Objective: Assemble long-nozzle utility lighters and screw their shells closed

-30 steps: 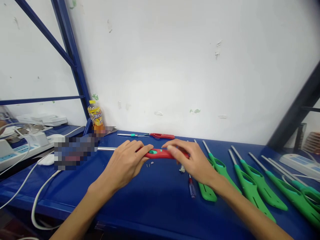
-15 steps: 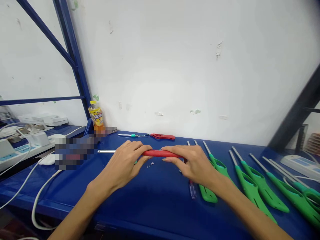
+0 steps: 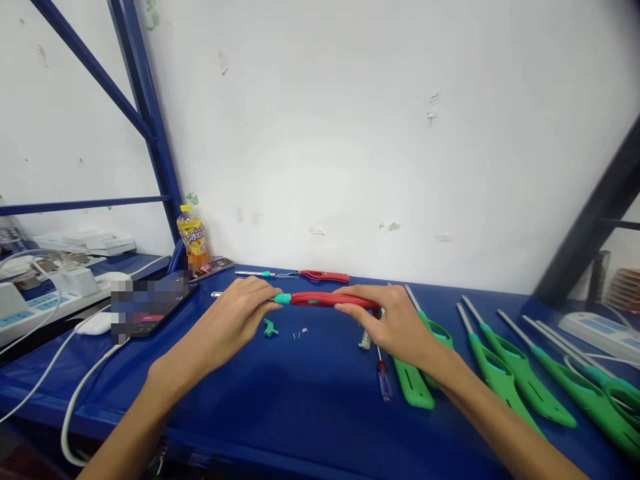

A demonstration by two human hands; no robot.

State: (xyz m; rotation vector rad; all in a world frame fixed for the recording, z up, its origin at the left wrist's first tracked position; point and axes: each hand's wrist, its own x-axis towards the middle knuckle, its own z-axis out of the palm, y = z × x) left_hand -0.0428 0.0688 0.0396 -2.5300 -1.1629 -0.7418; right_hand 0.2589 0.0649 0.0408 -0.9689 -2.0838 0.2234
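Observation:
My left hand [image 3: 245, 310] is closed around the metal tube of a red lighter [image 3: 320, 300], beside its teal collar. Fingers and thumb of my right hand [image 3: 387, 317] pinch the red handle at its other end. The lighter is level above the blue table [image 3: 300, 400]. Below it lie a green plastic part [image 3: 271, 328], tiny metal bits and a small clear part [image 3: 365, 341]. A screwdriver [image 3: 384, 380] rests by my right hand. Farther back lies a second red lighter [image 3: 325, 275], with wires showing towards its tube.
Several green lighters [image 3: 525, 373] lie at the right. A bottle [image 3: 193, 233], two phones [image 3: 165, 310], white cables and a power strip [image 3: 40, 307] are at the left. The white wall [image 3: 320, 133] rises behind, with blue metal posts [image 3: 145, 100] at the sides.
My left hand has slid left from the red handle onto the tube, and the teal collar now shows. The lighter has turned slightly, so its trigger opening is visible. The green part is uncovered.

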